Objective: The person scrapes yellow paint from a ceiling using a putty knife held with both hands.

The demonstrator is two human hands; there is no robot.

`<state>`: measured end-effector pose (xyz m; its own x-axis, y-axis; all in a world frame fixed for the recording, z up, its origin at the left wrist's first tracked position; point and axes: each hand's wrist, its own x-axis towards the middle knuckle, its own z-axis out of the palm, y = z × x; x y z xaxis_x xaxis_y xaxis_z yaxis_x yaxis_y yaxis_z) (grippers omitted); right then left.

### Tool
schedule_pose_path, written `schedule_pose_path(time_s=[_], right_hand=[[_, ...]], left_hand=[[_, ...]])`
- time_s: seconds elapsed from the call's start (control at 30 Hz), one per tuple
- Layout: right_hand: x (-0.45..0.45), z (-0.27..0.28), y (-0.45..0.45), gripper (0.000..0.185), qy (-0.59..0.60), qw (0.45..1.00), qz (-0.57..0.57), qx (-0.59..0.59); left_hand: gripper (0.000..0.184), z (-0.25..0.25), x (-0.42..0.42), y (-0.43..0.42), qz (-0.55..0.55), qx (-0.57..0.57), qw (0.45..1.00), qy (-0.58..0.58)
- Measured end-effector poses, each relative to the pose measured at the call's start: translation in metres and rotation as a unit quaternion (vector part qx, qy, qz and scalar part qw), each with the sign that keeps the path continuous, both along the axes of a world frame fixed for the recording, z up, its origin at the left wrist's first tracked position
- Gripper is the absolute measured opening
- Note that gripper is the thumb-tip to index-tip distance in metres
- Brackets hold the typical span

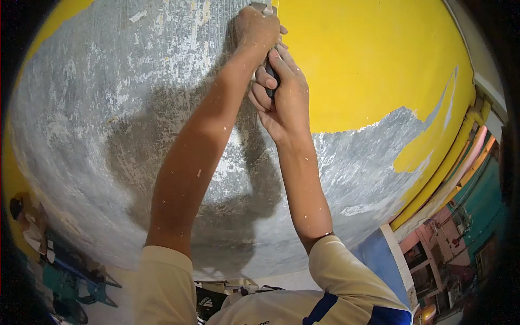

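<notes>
High in the head view, my left hand [259,28] is closed around the upper part of a scraper, close to its metal blade [260,7]. Just below it, my right hand [290,89] has its fingers wrapped round the scraper's dark handle [271,81]. The blade lies against the wall where yellow paint [368,65] meets a stripped grey patch [135,70]. Its edge is partly cut off by the top of the view. Small pale flakes dot both forearms.
A yellow pipe [433,187] runs down the wall's right side. Beyond it stand pink shelving [428,260] and a teal wall [476,200]. At the lower left, another person [32,225] is near dark green furniture [81,281].
</notes>
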<state>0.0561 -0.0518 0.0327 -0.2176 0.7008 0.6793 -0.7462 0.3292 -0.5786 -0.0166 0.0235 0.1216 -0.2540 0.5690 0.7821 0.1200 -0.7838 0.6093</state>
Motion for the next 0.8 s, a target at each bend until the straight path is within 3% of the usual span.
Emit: schedule_pose_path(time_s=[0.1, 0.2, 0.7, 0.8], right_hand=[[0.009, 0.007, -0.002, 0.018, -0.029, 1.000, 0.009, 0.008], [-0.001, 0.018, -0.011, 0.015, -0.030, 0.999, -0.020, 0.027], [0.006, 0.023, -0.003, 0.022, -0.040, 0.999, -0.015, 0.033], [0.004, 0.026, -0.003, 0.019, -0.025, 0.999, -0.007, 0.033]], left_hand=[[0.029, 0.006, 0.001, 0.001, 0.046, 0.021, 0.999, 0.020], [0.028, 0.019, -0.007, -0.013, 0.036, -0.038, 0.996, 0.072], [0.023, 0.021, 0.003, -0.021, -0.009, -0.008, 1.000, -0.015], [0.032, 0.029, -0.001, -0.013, -0.019, -0.042, 0.999, 0.009]])
